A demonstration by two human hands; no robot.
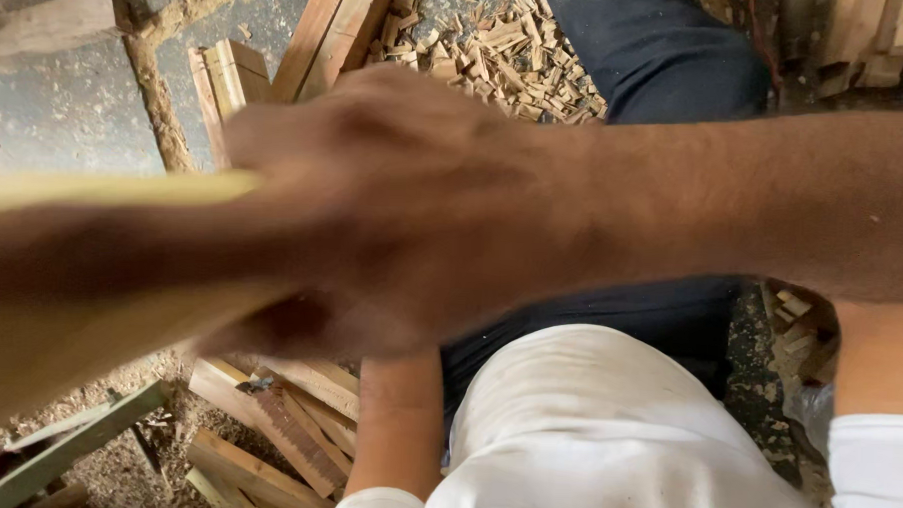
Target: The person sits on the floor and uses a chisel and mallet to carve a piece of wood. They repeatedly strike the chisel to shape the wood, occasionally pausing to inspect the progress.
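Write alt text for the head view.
A blurred right hand reaches across the frame and grips a pale wooden plank. Below lie wood offcuts and chips on a dusty floor; the left hand is hidden.

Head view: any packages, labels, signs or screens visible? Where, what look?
None visible.
Only the right hand on a pale wooden plank, wood scraps on the floor beyond, and short boards below.

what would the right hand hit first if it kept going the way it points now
The right hand points toward the frame's left and already rests against the pale wooden piece. Past that lies the sawdust-strewn floor, though blur leaves depth unclear.
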